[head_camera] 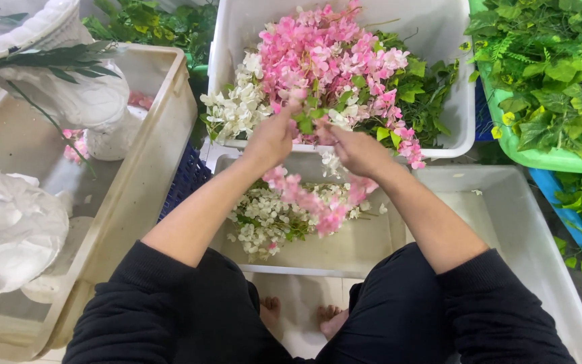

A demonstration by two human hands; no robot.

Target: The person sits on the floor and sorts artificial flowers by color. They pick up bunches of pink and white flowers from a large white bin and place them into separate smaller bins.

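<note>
My left hand and my right hand meet over the near rim of a white tub heaped with pink and white artificial flowers. Both hands pinch the same small sprig of green leaves and blossoms between the fingertips. A strand of pink blossoms hangs down below my hands. It dangles over a smaller white bin that holds white flower sprigs.
A pale yellowish crate at the left holds white sculpted pieces and a leafy stem. A green tub of leafy vines stands at the right, above a blue bin. An empty white tub sits lower right. My bare feet rest on the tiled floor.
</note>
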